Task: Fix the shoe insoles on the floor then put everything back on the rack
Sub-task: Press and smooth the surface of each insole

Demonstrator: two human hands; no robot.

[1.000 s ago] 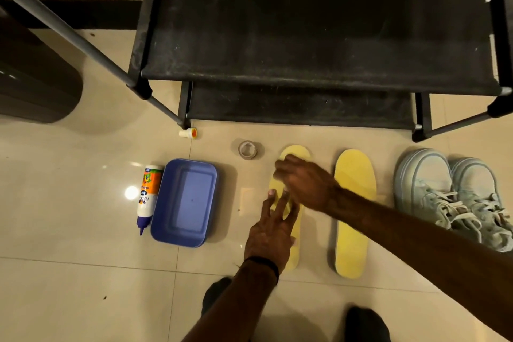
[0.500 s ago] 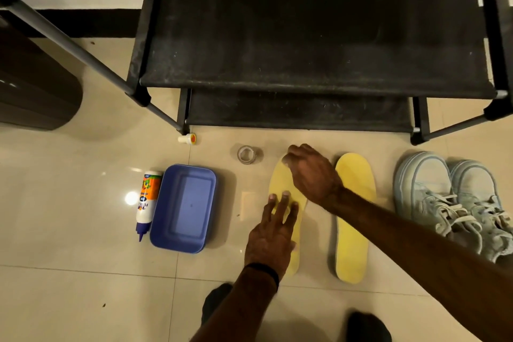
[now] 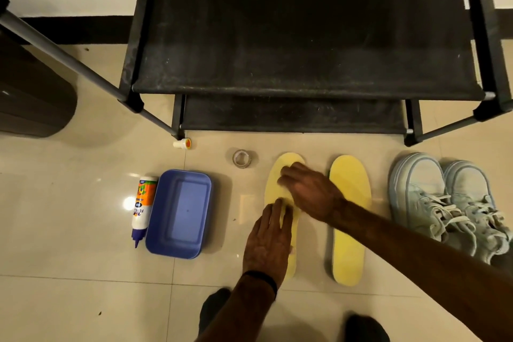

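Right hand [image 3: 308, 193] slid back, apparently pressing left insole [image 3: 273, 175].

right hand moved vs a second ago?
Yes. Against the left insole, which lies flat under both hands, the right hand has slid from mid-insole toward its toe end, nearer the rack. The left hand presses the heel half.
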